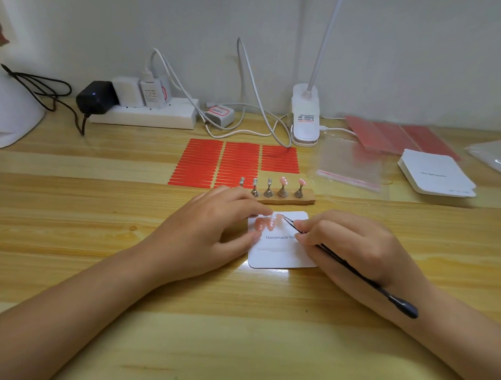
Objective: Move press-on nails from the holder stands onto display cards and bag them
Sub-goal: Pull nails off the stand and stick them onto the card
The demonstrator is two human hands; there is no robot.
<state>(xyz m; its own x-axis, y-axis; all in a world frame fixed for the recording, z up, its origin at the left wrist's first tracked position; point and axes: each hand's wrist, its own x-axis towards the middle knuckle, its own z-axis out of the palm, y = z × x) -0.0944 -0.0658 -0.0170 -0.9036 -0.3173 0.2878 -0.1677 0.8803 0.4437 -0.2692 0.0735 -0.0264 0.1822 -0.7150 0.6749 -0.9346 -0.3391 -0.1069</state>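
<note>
A white display card (281,253) printed "Handmade" lies on the table in front of me. Pink press-on nails (266,224) sit along its upper left. My left hand (213,231) rests on the card's left edge, its fingertips touching the card by the nails. My right hand (352,244) grips a dark thin tool (354,271), whose metal tip touches a nail near the card's top. Behind the card stands a wooden holder base (288,199) with several metal stands; the two on the right carry pink nails (283,180), the others are bare.
Red adhesive strip sheets (236,163) lie behind the holder. Clear bags (349,167) and a stack of white cards (437,175) sit at the right. A clip lamp (305,118), a power strip (144,115) with chargers and cables line the back wall.
</note>
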